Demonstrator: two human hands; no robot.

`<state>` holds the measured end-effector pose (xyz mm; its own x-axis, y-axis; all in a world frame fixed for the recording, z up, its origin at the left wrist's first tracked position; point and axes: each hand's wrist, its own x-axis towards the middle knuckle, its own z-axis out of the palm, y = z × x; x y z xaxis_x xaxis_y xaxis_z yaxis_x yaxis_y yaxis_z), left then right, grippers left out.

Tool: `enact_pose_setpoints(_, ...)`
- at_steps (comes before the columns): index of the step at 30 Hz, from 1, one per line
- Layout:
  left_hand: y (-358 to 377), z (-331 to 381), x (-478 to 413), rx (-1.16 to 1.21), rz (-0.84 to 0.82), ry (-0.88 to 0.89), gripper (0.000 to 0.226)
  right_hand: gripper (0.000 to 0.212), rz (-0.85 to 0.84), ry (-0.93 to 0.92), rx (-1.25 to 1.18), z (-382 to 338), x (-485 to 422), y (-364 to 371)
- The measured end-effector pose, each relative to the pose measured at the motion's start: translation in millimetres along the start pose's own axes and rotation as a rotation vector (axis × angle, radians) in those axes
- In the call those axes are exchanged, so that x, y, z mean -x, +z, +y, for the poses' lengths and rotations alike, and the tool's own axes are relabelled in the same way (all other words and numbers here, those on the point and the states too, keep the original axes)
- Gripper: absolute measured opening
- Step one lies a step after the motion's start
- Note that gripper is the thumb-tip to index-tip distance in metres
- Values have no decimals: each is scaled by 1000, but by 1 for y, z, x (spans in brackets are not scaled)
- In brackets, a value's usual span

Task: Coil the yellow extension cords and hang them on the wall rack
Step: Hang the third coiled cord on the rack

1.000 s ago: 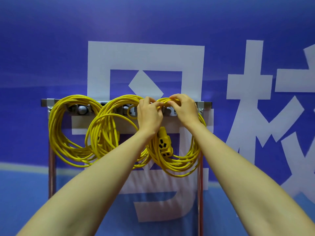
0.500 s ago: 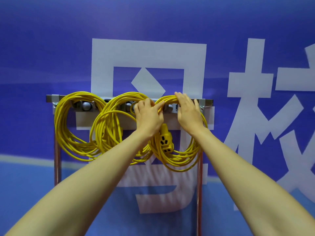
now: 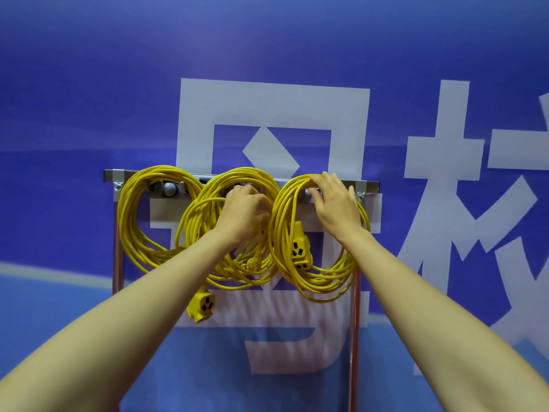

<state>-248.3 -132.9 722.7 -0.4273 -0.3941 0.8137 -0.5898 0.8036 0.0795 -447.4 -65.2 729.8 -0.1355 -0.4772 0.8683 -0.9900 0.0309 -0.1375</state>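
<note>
Three yellow extension cord coils hang side by side on the metal rack bar (image 3: pixel 371 185) in front of the blue wall. The left coil (image 3: pixel 128 221) hangs untouched. My left hand (image 3: pixel 246 212) is at the top of the middle coil (image 3: pixel 193 224), its fingers curled in among the strands by the hook. My right hand (image 3: pixel 335 206) lies with straight fingers on the top of the right coil (image 3: pixel 280 233). A yellow socket block (image 3: pixel 300 252) hangs inside the right coil. Another socket end (image 3: pixel 202 306) dangles below the middle coil.
The rack bar sits on two upright metal posts, one on the left (image 3: pixel 117 263) and one on the right (image 3: pixel 354 337). Behind it hangs a blue banner (image 3: pixel 89 84) with large white characters. A bare grey hook knob (image 3: pixel 170 189) shows inside the left coil.
My left hand has moved left from the right coil to the top of the middle coil. My right hand has flattened and stays on the right coil. The view has shifted.
</note>
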Motion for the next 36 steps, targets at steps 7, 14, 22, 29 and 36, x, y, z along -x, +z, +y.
enact_pose_setpoints(7, 13, 36, -3, 158, 113, -3, 42, 32, 134, 44, -4, -11, -9, 8)
enact_pose_setpoints(14, 38, 42, -14, 212, 194, 12, 28, 23, 123, -71, -141, 2, -15, 7)
enact_pose_setpoints(22, 52, 40, -24, 297, 318, -11, 36, 22, 200, -132, -32, 0, -31, 10)
enact_pose_setpoints(29, 55, 37, -34, 357, 339, 17, 34, 13, 216, -83, -6, 0, -46, 11)
enact_pose_setpoints(36, 59, 32, -28, 169, 333, 97, 28, 7, 245, -129, 37, 2, -45, 16)
